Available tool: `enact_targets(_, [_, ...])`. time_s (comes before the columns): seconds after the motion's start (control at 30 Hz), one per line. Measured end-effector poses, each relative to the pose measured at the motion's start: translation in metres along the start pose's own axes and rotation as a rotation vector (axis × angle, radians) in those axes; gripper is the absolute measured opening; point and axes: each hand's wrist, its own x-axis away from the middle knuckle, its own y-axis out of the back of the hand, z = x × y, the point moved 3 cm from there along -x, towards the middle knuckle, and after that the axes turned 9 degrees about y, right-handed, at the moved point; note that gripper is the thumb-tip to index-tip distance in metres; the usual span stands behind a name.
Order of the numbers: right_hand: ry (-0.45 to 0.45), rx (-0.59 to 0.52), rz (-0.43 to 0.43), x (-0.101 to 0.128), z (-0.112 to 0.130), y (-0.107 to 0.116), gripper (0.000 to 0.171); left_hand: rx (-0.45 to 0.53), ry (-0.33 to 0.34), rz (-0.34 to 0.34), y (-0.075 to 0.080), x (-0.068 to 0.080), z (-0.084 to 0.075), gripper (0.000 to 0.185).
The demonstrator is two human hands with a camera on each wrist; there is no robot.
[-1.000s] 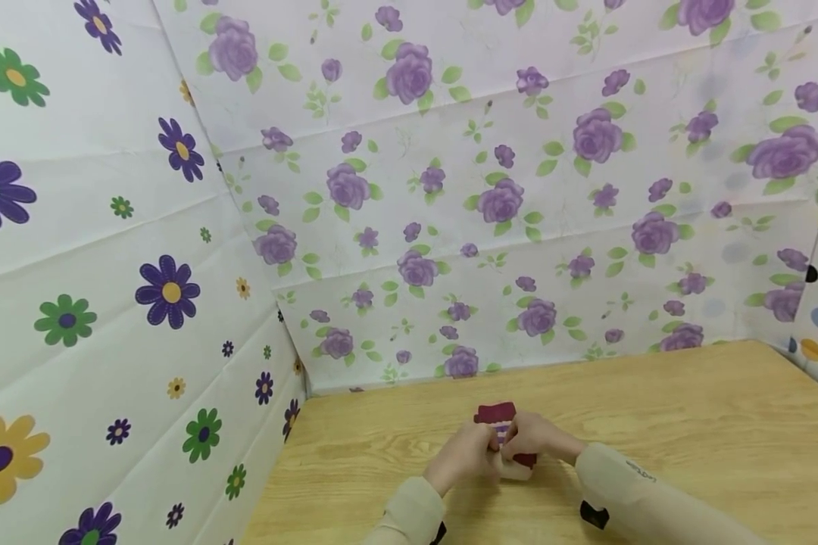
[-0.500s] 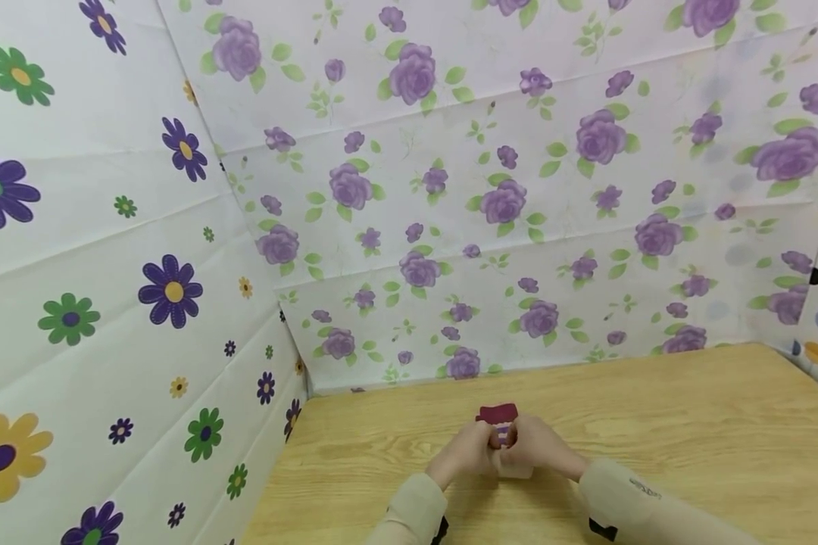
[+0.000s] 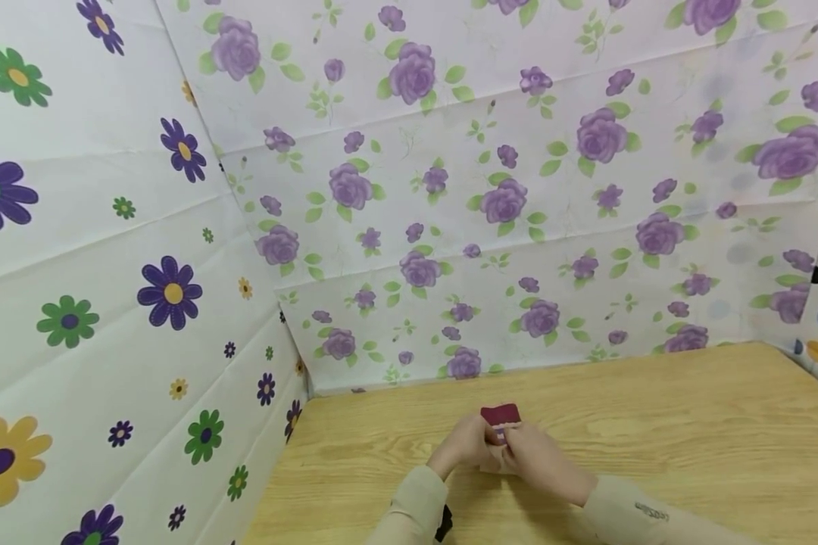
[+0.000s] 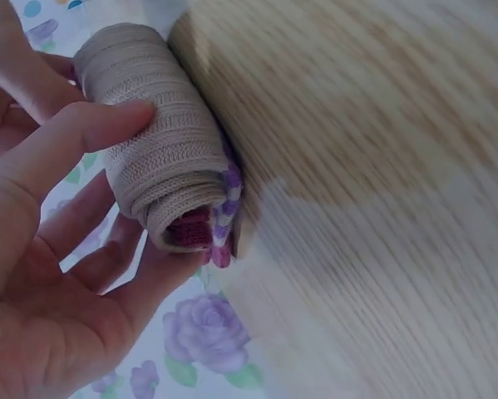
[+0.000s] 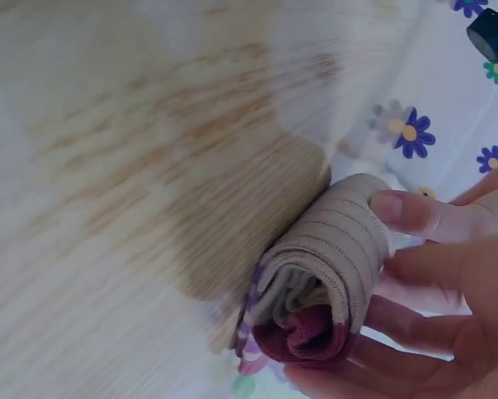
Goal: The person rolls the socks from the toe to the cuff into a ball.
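Observation:
A rolled-up sock, maroon at its far end in the head view with a purple-and-white striped band, lies between both hands on the wooden table. Its beige ribbed part forms a thick roll in the left wrist view, maroon knit tucked inside the coil. My left hand grips one end, thumb on the ribbing and fingers curled on the far side. From the other end my right hand holds the roll, thumb on top and fingers around it. Between the hands, much of the sock is hidden in the head view.
The wood-grain table extends to both sides of the hands. Behind it hangs a purple-rose sheet, and a daisy-print sheet borders the left side. A black object shows at the right wrist view's upper corner.
The right hand has turned and come closer to the person, and now covers the maroon part once visible at the near right. The left hand has shifted slightly up with the roll.

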Motion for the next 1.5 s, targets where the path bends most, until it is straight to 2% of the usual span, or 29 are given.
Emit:
enact_targets(0.1, [0.038, -0.036, 0.060, 0.004, 0.001, 0.002, 0.016, 0.055, 0.085, 0.003, 0.000, 0.002, 0.003, 0.022])
enact_targets(0.2, [0.101, -0.019, 0.093, 0.008, 0.003, 0.002, 0.021, 0.073, 0.137, 0.002, 0.000, 0.004, 0.003, 0.027])
enact_targets(0.3, [0.154, 0.010, 0.082, 0.011, 0.004, 0.002, 0.024, 0.070, 0.152, 0.003, 0.001, 0.006, 0.002, 0.027])
enact_targets(0.43, [0.176, 0.011, 0.060, 0.013, 0.003, 0.002, 0.024, 0.078, 0.174, 0.007, 0.001, 0.008, 0.001, 0.025])
enact_targets(0.53, [0.184, -0.012, 0.072, 0.013, 0.001, 0.001, 0.027, 0.118, 0.191, 0.014, 0.001, 0.008, 0.002, 0.024])
enact_targets(0.73, [0.191, -0.079, 0.128, 0.014, 0.001, 0.003, 0.031, 0.217, 0.235, 0.071, -0.001, 0.006, 0.008, 0.024])
enact_targets(0.83, [0.204, -0.060, 0.129, 0.014, 0.002, 0.005, 0.030, 0.245, 0.245, 0.087, -0.001, 0.006, 0.009, 0.022])
enact_targets(1.0, [0.186, -0.072, 0.168, 0.014, 0.004, 0.007, 0.028, 0.236, 0.255, 0.113, 0.000, 0.006, 0.009, 0.022])
enact_targets(1.17, [0.164, -0.102, 0.206, 0.013, 0.005, 0.010, 0.022, 0.220, 0.251, 0.173, 0.000, 0.007, 0.011, 0.018])
enact_targets(1.37, [0.096, -0.129, 0.277, 0.012, 0.010, 0.012, 0.029, 0.274, 0.272, 0.284, -0.002, 0.009, 0.019, 0.018])
enact_targets(1.5, [0.078, -0.139, 0.300, 0.013, 0.012, 0.012, 0.030, 0.310, 0.275, 0.313, -0.004, 0.009, 0.022, 0.018])
